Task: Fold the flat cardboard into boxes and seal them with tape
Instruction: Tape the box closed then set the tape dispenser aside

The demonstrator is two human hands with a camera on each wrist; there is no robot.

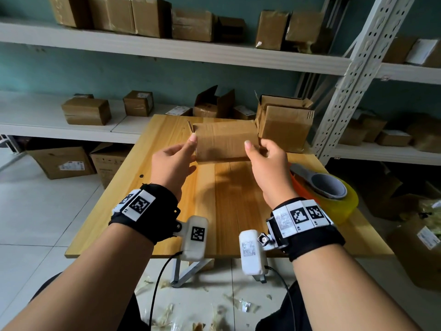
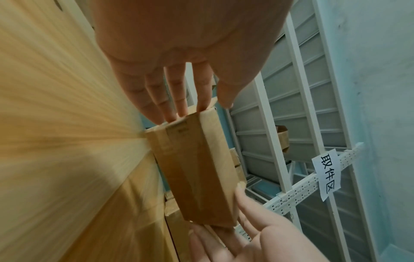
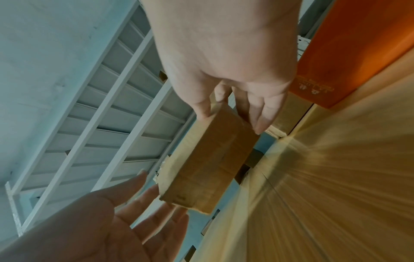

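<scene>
While the folded box (image 1: 224, 142) hangs above the far half of the wooden table (image 1: 167, 223) in the head view, it is held only at its two ends: the left hand (image 1: 173, 161) has straight fingers laid against the left end, and the right hand (image 1: 267, 158) grasps the right end, thumb on the near face and fingers curled behind. My worry is that so light a hold could let the box tip or drop, or knock the open-topped carton (image 1: 285, 125) just beside it on the right; the tape roll (image 1: 334, 194) sits near the right edge, well apart from both hands. From the left wrist, the fingertips (image 2: 202, 104) of the left hand (image 2: 179, 58) merely touch the box's (image 2: 197, 170) end and wrap nothing, so a sideways push might slide it out. From the right wrist, the right hand (image 3: 226, 74) clasps the box (image 3: 208, 163) between thumb and fingers, and the left hand (image 3: 112, 223) lies flat and released. The box looks plain brown, oblong, closed, with glossy tape bands crossing its faces and a loose wisp of tape at one edge.
</scene>
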